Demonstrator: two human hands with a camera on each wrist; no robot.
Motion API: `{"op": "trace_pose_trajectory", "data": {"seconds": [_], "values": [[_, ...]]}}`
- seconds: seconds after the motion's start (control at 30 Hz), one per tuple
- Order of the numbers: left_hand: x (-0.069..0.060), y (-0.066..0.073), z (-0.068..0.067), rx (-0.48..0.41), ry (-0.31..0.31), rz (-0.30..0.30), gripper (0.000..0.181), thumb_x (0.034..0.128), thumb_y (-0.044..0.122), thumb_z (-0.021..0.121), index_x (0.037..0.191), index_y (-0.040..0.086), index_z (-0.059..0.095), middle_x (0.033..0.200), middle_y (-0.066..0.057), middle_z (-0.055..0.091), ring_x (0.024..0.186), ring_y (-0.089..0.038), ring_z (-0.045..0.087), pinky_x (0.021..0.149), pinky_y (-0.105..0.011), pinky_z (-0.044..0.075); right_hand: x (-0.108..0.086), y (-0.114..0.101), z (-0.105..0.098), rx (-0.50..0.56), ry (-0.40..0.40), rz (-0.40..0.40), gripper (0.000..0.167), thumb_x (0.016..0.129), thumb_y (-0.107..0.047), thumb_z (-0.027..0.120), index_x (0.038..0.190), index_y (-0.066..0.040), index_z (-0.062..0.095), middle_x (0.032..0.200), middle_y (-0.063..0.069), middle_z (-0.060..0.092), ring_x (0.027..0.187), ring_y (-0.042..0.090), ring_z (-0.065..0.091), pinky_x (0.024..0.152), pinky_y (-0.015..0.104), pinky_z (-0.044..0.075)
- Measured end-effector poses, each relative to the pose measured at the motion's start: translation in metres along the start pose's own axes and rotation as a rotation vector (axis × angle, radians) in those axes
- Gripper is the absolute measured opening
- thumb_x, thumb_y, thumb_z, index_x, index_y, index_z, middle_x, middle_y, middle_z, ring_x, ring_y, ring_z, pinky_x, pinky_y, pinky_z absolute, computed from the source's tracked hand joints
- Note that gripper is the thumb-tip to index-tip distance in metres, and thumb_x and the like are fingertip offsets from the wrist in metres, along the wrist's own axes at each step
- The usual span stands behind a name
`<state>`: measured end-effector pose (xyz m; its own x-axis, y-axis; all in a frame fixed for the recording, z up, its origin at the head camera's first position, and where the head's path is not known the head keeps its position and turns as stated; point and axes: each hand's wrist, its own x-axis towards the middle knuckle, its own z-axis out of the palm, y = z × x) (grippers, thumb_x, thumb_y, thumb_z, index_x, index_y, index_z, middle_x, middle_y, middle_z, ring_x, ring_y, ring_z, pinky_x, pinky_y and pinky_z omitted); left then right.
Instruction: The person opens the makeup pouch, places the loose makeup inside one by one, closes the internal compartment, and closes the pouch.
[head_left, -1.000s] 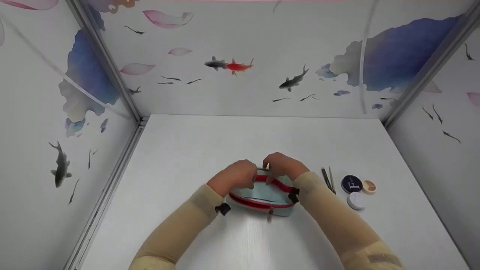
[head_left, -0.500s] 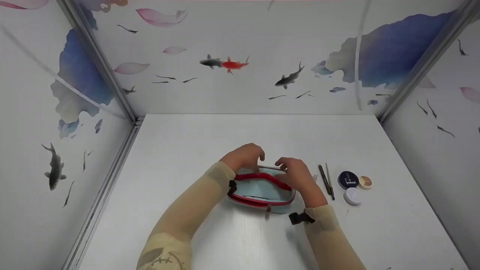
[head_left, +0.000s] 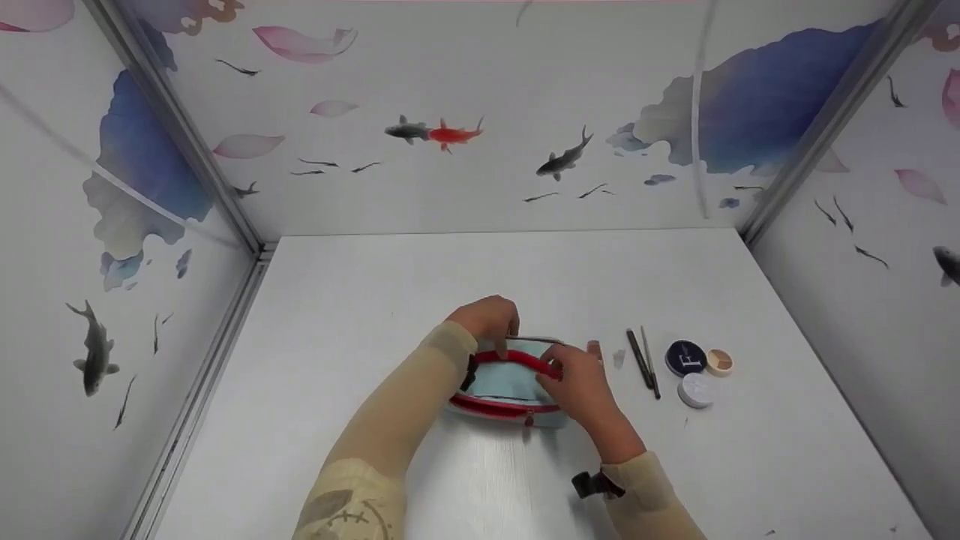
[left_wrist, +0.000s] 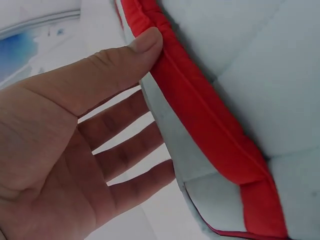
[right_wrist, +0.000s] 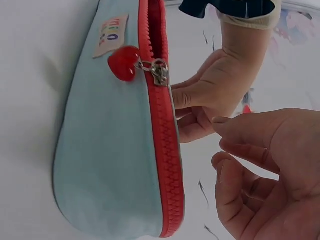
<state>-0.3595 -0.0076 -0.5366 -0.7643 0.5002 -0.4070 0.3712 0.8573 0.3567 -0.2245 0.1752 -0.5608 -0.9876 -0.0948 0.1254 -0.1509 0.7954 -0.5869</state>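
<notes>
While one pouch [head_left: 511, 381] lies towards six o'clock in the head view, we see the left hand [head_left: 486, 319] at its eleven, the right hand [head_left: 587, 382] at its three, two slim sticks [head_left: 640, 358] and three round cases [head_left: 686, 358] beyond. In the left wrist view, we see thumb and fingers pinching red trim [left_wrist: 200, 120]. In the right wrist view, we find one heart charm [right_wrist: 123, 63] at eleven, the right fingers loosely curled, holding nothing.

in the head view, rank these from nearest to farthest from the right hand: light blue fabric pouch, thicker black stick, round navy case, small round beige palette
1. Light blue fabric pouch: beside the right hand, on its left
2. Thicker black stick: right of the hand
3. Round navy case: farther right
4. Small round beige palette: right of the case
</notes>
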Motion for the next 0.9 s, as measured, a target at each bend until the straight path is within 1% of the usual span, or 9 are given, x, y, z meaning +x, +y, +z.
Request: {"op": "trace_pose_trajectory", "data": {"seconds": [0.07,0.13,0.2,0.27,0.37,0.5,0.67,0.77,0.9], "values": [[-0.001,-0.002,0.002,0.031,0.032,-0.016,0.031,0.0851,0.013,0.09,0.114,0.015,0.08,0.117,-0.002,0.075,0.109,-0.019,0.067,0.097,-0.04,0.059,-0.005,0.0,0.005,0.009,-0.005,-0.006,0.019,0.087,-0.01,0.087,0.102,-0.008,0.074,0.089,0.004,0.073,0.081,0.019,0.065,0.112,0.056,0.047],[-0.003,-0.005,0.004,0.055,0.061,-0.025,0.03,0.0844,0.012,0.091,0.113,0.014,0.08,0.115,-0.002,0.076,0.106,-0.019,0.068,0.093,-0.039,0.06,-0.01,0.001,0.009,0.029,-0.019,0.001,0.018,0.087,-0.009,0.086,0.1,-0.008,0.074,0.088,0.002,0.071,0.079,0.016,0.063,0.095,0.046,0.056],[-0.002,-0.008,0.007,0.068,0.088,-0.032,0.029,0.0833,0.012,0.092,0.11,0.014,0.08,0.113,-0.001,0.075,0.103,-0.018,0.068,0.09,-0.038,0.061,-0.016,0.001,0.011,0.055,-0.031,0.009,0.016,0.087,-0.009,0.086,0.098,-0.01,0.074,0.087,0.001,0.069,0.079,0.015,0.062,0.079,0.038,0.058],[0.0,-0.009,0.009,0.074,0.103,-0.049,0.03,0.0822,0.012,0.093,0.109,0.014,0.079,0.112,-0.001,0.074,0.101,-0.018,0.066,0.087,-0.036,0.061,-0.02,0.001,0.012,0.078,-0.038,0.02,0.015,0.088,-0.008,0.085,0.096,-0.011,0.073,0.083,-0.001,0.067,0.077,0.014,0.059,0.073,0.032,0.055],[0.005,-0.006,0.012,0.114,0.125,-0.066,0.032,0.0795,0.012,0.095,0.107,0.013,0.078,0.109,-0.001,0.073,0.101,-0.018,0.066,0.087,-0.036,0.061,-0.025,-0.001,0.014,0.102,-0.047,0.048,0.014,0.088,-0.008,0.084,0.094,-0.013,0.072,0.079,-0.004,0.065,0.075,0.013,0.056,0.068,0.027,0.052],[0.008,0.001,0.009,0.195,0.111,-0.076,0.032,0.078,0.012,0.096,0.105,0.011,0.079,0.11,-0.002,0.076,0.107,-0.021,0.069,0.094,-0.036,0.06,-0.029,-0.004,0.019,0.095,-0.062,0.088,0.015,0.089,-0.011,0.084,0.088,-0.016,0.07,0.075,-0.005,0.063,0.073,0.014,0.054,0.066,0.027,0.05],[0.011,0.007,0.008,0.274,0.099,-0.128,0.035,0.077,0.013,0.097,0.107,0.011,0.08,0.113,-0.003,0.078,0.113,-0.022,0.069,0.101,-0.035,0.058,-0.036,-0.005,0.027,0.096,-0.048,0.094,0.021,0.088,-0.015,0.086,0.082,-0.018,0.067,0.071,-0.006,0.06,0.069,0.013,0.053,0.064,0.029,0.046],[0.011,0.012,0.009,0.331,0.12,-0.144,0.033,0.0815,0.013,0.093,0.112,0.009,0.08,0.118,-0.005,0.077,0.117,-0.021,0.068,0.103,-0.034,0.057,-0.039,-0.005,0.033,0.104,-0.01,0.082,0.022,0.088,-0.017,0.087,0.082,-0.018,0.065,0.069,-0.006,0.059,0.067,0.012,0.052,0.063,0.028,0.045],[0.006,0.017,0.011,0.377,0.162,-0.13,0.03,0.0869,0.012,0.087,0.115,0.008,0.079,0.12,-0.008,0.077,0.117,-0.021,0.07,0.102,-0.033,0.058,-0.042,-0.005,0.041,0.078,0.045,0.062,0.024,0.087,-0.017,0.087,0.081,-0.019,0.064,0.066,-0.008,0.057,0.065,0.01,0.05,0.061,0.026,0.044]]}}
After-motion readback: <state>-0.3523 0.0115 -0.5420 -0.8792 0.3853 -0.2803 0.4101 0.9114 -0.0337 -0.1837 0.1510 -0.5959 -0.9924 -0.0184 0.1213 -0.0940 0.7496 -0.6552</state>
